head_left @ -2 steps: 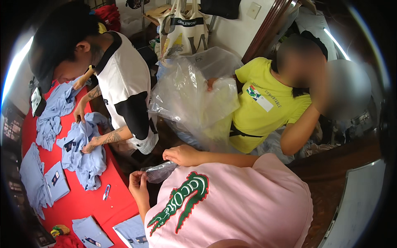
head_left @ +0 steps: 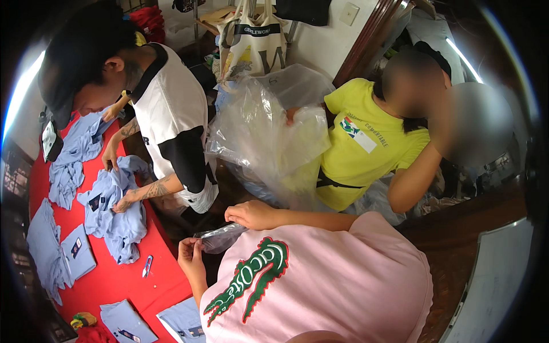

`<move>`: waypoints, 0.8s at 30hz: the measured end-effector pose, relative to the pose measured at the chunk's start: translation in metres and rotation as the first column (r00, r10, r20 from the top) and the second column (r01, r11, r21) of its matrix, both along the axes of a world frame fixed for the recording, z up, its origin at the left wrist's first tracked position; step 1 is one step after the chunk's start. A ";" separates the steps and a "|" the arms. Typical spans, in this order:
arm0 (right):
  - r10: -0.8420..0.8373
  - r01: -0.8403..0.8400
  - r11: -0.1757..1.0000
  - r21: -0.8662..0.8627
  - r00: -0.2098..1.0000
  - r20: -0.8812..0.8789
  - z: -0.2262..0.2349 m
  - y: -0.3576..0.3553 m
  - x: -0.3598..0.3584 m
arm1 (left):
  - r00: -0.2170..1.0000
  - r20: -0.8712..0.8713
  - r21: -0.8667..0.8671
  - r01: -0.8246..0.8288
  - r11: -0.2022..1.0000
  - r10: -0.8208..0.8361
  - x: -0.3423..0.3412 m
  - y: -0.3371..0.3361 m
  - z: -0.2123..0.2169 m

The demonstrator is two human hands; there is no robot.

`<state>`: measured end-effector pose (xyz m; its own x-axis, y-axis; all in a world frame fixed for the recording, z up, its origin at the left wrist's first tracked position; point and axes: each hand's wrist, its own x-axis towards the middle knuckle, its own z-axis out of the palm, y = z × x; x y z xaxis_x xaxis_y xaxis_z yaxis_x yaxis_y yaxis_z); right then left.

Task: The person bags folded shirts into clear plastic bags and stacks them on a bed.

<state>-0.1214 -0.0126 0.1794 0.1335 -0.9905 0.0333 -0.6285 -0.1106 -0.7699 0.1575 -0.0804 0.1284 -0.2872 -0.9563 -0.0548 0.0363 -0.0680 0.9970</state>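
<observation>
A small clear plastic bag (head_left: 223, 237) is stretched between my two hands, in front of my pink shirt. My left hand (head_left: 191, 254) pinches its near left edge between thumb and fingers. At the other end, my right hand (head_left: 251, 215) has its fingers curled down on the bag's upper edge. The bag looks thin and crumpled, and part of it is hidden behind my shirt. Left of my hands, the red table (head_left: 166, 280) bears folded light blue shirts (head_left: 127, 321), with dark tags on them.
A person in a black-and-white top (head_left: 171, 103) handles a loose blue shirt (head_left: 117, 223) on the table. Another, in a yellow shirt (head_left: 366, 137), stands beside a large clear plastic bag (head_left: 269, 143). A small cutter (head_left: 147, 266) lies on the table. A tote bag (head_left: 251, 46) hangs behind.
</observation>
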 end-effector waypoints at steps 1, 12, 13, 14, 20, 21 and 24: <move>0.021 -0.022 0.998 0.065 1.000 0.011 0.007 -0.001 0.002 | 1.000 -0.031 0.022 0.004 1.000 -0.003 0.005 -0.001 -0.003; 0.012 -0.015 0.997 0.072 0.999 0.041 -0.002 0.009 0.001 | 0.979 -0.175 0.109 0.129 0.986 -0.108 0.033 -0.010 -0.015; -0.017 0.014 0.997 0.080 0.999 0.041 0.004 0.010 0.002 | 0.977 -0.190 0.137 0.124 0.983 -0.097 0.034 -0.011 -0.016; -0.046 0.042 0.995 0.089 0.998 0.040 0.008 0.011 0.002 | 0.977 -0.188 0.139 0.129 0.982 -0.101 0.035 -0.012 -0.017; -0.147 0.150 0.979 0.135 0.989 -0.029 0.007 0.015 0.006 | 0.981 -0.180 0.265 0.118 0.957 -0.071 0.036 -0.009 -0.016; -0.157 0.155 0.966 0.208 0.988 -0.008 0.011 0.016 0.006 | 0.981 -0.185 0.322 0.113 0.940 -0.054 0.037 -0.006 -0.014; -0.144 0.134 0.956 0.261 0.989 0.017 0.016 0.015 0.008 | 0.973 -0.231 0.446 0.108 0.888 -0.002 0.043 -0.003 -0.025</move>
